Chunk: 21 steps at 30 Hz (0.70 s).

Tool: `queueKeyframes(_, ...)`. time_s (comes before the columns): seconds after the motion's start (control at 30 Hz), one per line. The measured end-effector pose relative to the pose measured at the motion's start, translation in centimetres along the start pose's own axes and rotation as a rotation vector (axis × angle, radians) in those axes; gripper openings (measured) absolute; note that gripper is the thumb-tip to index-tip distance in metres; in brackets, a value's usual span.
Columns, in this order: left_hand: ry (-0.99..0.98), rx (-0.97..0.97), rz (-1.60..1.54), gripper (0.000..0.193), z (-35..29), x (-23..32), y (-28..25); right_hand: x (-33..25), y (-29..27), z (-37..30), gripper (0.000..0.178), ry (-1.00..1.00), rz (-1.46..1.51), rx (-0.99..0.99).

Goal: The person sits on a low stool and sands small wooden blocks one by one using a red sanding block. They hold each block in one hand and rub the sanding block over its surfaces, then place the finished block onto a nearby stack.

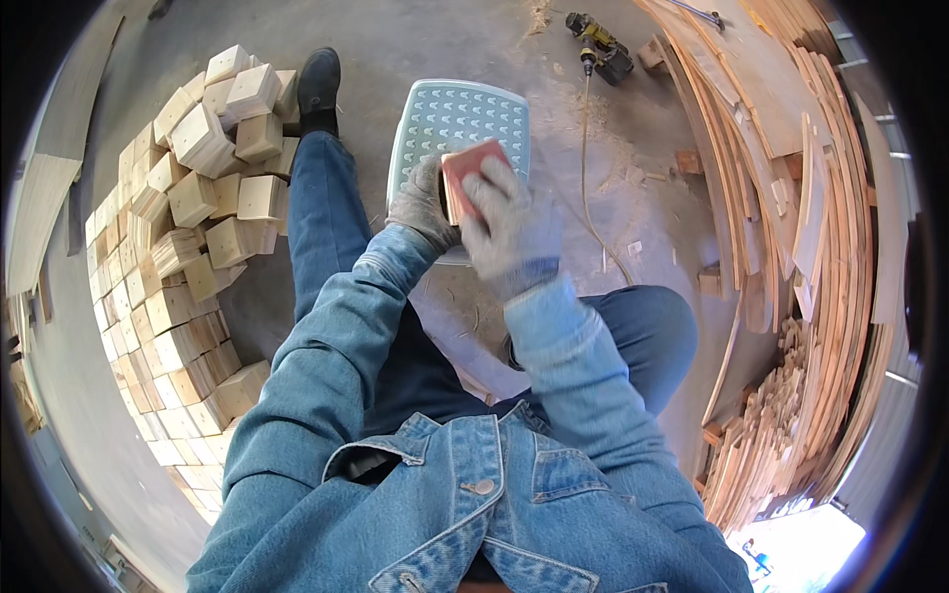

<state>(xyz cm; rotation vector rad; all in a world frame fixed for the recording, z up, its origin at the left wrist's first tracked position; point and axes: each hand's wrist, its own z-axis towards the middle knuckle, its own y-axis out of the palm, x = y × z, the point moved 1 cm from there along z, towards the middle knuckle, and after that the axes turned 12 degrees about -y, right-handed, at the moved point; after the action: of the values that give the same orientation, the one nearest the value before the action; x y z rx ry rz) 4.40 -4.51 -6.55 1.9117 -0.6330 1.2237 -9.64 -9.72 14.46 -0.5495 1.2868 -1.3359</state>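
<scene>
Both hands wear grey work gloves and meet above a pale blue plastic step stool (pixel 465 109) with a dimpled top. My left hand (pixel 423 206) is closed round the side of a small wooden block (pixel 455 203), mostly hidden between the hands. Across the block's face lies a flat reddish piece that looks like sandpaper (pixel 476 166). The fingers of my right hand (pixel 509 227) are bent over that reddish piece and press it against the block. Motion smears the back of my right hand and its wrist.
Stacked pale wooden blocks (pixel 168 306) rise at the left beside my outstretched leg. A yellow and black cordless drill (pixel 599 47) lies on the floor at the far right, near a thin cord (pixel 585 178) and scattered sawdust. Long boards and strips (pixel 830 217) are piled along the right.
</scene>
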Motion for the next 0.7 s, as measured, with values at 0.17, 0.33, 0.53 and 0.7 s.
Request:
queueKeyframes(0.17, 0.081, 0.159, 0.817, 0.087, -3.1, 5.7, 3.4, 6.3, 3.1, 4.7, 0.042, 0.03, -0.104, 0.126)
queueKeyframes(0.33, 0.06, 0.197, 0.939, 0.092, -3.8, 6.8, 3.0, 4.9, 2.1, 1.7, 0.049, -0.079, -0.076, 0.145)
queueKeyframes(0.53, 0.211, 0.148, 0.606, 0.103, -3.0, 4.6, 2.5, -0.3, -1.1, -6.7, 0.05, -0.106, -0.039, 0.051)
queueKeyframes(0.7, 0.168, 0.157, 0.683, 0.105, -3.8, 6.2, 3.2, 0.3, -0.9, -5.5, 0.049, -0.116, -0.026, 0.073)
